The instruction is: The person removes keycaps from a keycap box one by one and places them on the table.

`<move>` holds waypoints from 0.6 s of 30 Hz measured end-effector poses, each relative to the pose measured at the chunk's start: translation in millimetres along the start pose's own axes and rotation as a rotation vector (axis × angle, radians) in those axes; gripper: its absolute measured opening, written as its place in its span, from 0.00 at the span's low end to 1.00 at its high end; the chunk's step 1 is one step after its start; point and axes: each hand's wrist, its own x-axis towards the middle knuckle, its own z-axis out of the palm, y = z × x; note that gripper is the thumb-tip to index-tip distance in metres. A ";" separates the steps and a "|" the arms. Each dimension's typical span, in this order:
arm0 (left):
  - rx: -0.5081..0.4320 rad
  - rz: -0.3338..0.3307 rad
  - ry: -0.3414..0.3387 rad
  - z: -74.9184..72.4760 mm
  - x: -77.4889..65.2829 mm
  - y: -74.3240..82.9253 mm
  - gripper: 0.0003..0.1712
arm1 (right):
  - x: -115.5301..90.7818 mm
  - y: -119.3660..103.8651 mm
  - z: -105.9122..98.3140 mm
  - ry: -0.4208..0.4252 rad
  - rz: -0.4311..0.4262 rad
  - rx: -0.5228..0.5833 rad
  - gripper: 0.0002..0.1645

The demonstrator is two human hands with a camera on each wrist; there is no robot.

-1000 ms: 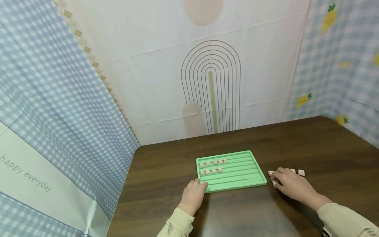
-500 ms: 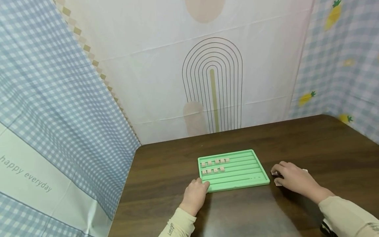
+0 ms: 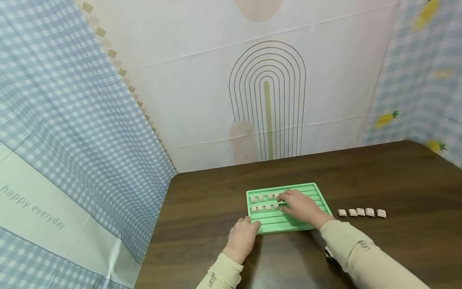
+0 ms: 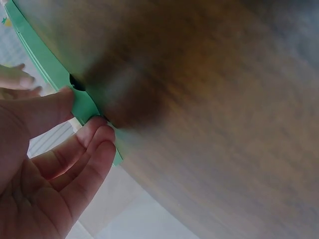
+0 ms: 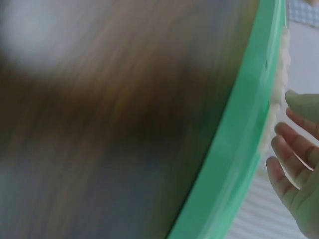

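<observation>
A light green ridged tray point(image 3: 285, 228) lies on the brown table, with two short rows of beige keycaps point(image 3: 268, 207) at its left. My left hand point(image 3: 242, 237) holds the near left corner; in the left wrist view its thumb point(image 4: 47, 112) and fingers grip the green edge. My right hand point(image 3: 299, 206) is over the tray's middle, thumb and index finger at the right end of the lower row, pinching a keycap that the fingers mostly hide. In the right wrist view the other fingers point(image 5: 286, 154) spread beside the row, past the tray wall point(image 5: 234, 129).
Several loose keycaps point(image 3: 361, 212) lie in a line on the table point(image 3: 404, 172), to the right of the tray. A patterned white cloth point(image 3: 202, 100) hangs behind the table, with a blue checked curtain point(image 3: 90, 112) at the left.
My right hand has moved left from the loose keycaps to the tray, and one keycap by its thumb has gone from the table. My left hand stays at the corner. The view has shifted slightly.
</observation>
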 end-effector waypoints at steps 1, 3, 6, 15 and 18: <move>0.004 0.000 -0.002 -0.4 0.4 -0.1 0.03 | 3.8 -4.4 3.7 0.004 0.009 -0.005 0.12; 0.013 -0.002 -0.011 -0.7 0.8 -0.4 0.03 | 10.1 -10.9 10.2 0.014 0.018 -0.020 0.10; 0.021 0.005 -0.016 -0.7 0.5 2.9 0.03 | 12.0 -13.7 15.4 0.018 0.030 -0.044 0.06; 0.052 0.012 -0.032 1.4 0.5 4.3 0.05 | 12.6 -14.1 17.5 0.024 0.055 -0.033 0.03; 0.054 0.000 -0.023 2.5 1.0 1.9 0.04 | 15.8 -16.7 18.2 0.042 0.034 -0.048 0.05</move>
